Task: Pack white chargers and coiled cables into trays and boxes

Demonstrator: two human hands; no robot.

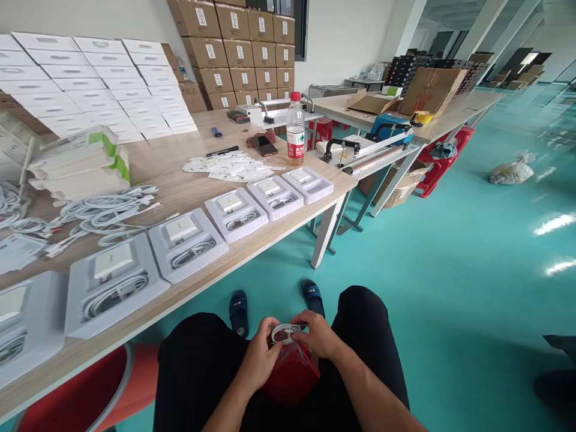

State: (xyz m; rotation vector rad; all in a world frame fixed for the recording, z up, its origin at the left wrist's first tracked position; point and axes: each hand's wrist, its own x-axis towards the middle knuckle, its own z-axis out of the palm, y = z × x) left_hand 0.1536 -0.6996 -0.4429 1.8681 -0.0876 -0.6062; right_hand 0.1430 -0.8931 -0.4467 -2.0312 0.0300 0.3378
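A coiled white charging cable is held between my two hands, above my lap and the red stool. My left hand pinches the coil's left side with thumb and fingers. On the other side, my right hand grips the coil with its fingers closed. Along the table edge runs a row of white trays, each bearing a white charger block and a coiled cable. Loose white cables lie in a tangle behind the row on the left.
A bottle with a red cap, a phone and a pile of small white slips are on the table. White boxes and brown cartons are stacked behind. A red bin stands below the table.
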